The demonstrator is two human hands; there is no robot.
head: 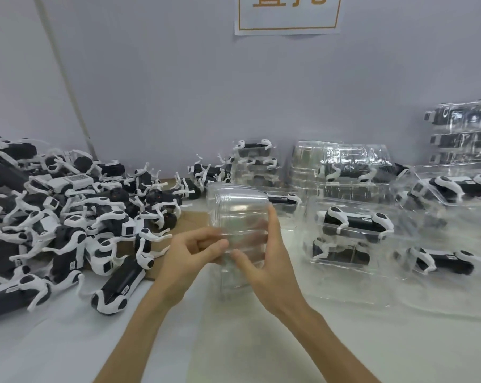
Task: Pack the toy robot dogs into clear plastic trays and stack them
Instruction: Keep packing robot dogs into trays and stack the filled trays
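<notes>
Both hands hold a nested stack of empty clear plastic trays (238, 208) upright above the table's middle. My left hand (195, 251) pinches the stack's lower left edge with thumb and fingers. My right hand (264, 254) grips its right side, fingers spread up along the wall. A big heap of loose black-and-white toy robot dogs (68, 217) lies to the left, the nearest one (119, 286) close to my left forearm. Packed trays with dogs inside (355, 225) lie and stack at the right.
A taller stack of packed trays (463, 134) stands at the far right against the wall. More empty trays (341, 158) sit behind the packed ones. Brown cardboard (192, 217) lies under the dog heap. A paper sign (287, 15) hangs on the grey wall.
</notes>
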